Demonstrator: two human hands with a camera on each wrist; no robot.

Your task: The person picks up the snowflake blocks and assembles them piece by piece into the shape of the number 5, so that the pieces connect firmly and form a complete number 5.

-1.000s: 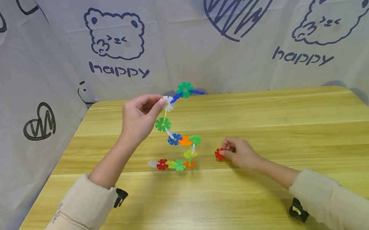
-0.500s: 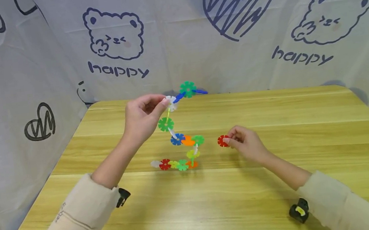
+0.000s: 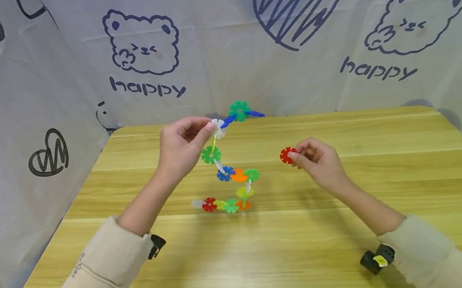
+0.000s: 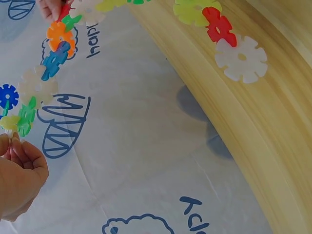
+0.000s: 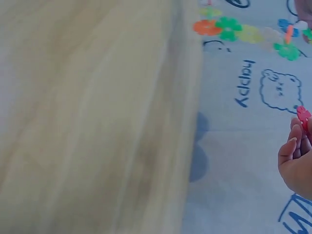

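Observation:
In the head view my left hand [image 3: 179, 145] pinches a white snowflake disc [image 3: 219, 128] high on a chain of interlocking plastic discs. Above it a dark green disc [image 3: 239, 110] sits between two blue ones. Downward the chain zigzags through a green disc [image 3: 211, 155], a blue disc [image 3: 226, 173], orange and yellow pieces. Its lower stretch runs low over the table to a red disc [image 3: 209, 204] and a white end disc [image 4: 241, 59]. To the right, my right hand [image 3: 322, 164] holds a single red snowflake disc [image 3: 288, 155] between thumb and fingers, apart from the chain.
The wooden table [image 3: 313, 249] spreads under both hands. Behind it and at the left hangs a pale cloth [image 3: 223, 44] printed with bears, hearts and lettering. Black wrist devices sit by both cuffs, the right one [image 3: 377, 259] low over the table.
My right hand has risen from near the tabletop, moving up and slightly right with the red snowflake disc. The left hand and chain have shifted a little to the right.

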